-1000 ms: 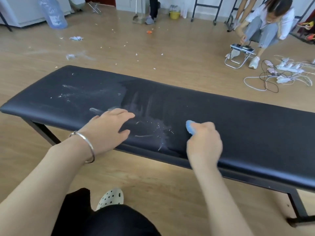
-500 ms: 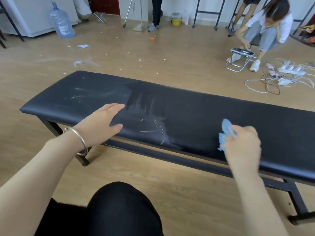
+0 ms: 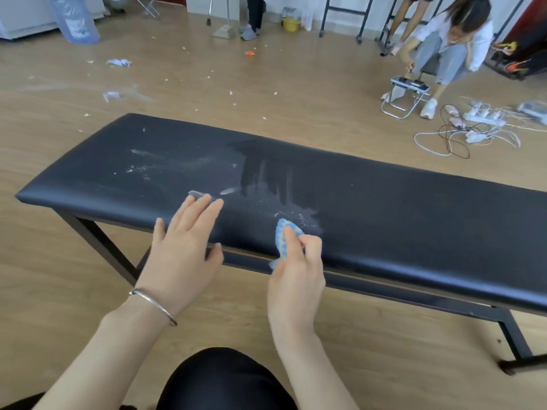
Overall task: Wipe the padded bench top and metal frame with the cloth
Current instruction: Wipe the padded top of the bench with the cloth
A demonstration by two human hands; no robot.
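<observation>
Wooden floor point(image 3: 266, 84) stretched around us, littered with scraps, and a tangle of cables point(image 3: 450, 137) lay well beyond the counter's far right. On the black padded counter point(image 3: 414, 217), our right hand point(image 3: 296, 270) pinched the blue cloth point(image 3: 283, 235) in curled fingers. The cloth was bunched small at the near edge, just beside a wet, speckled smear point(image 3: 266, 179). Our left hand point(image 3: 183, 247) rested flat to its left, fingers straight and spread, holding nothing. White crumbs point(image 3: 142, 168) lay across the left part. We judged that so small a wad might only push wet grit about and streak the padding, or sweep it onto our knee point(image 3: 222, 380). Our left fingertips, set in the dusty patch, could smear it further. The metal frame point(image 3: 414, 294) below looked untouched.
</observation>
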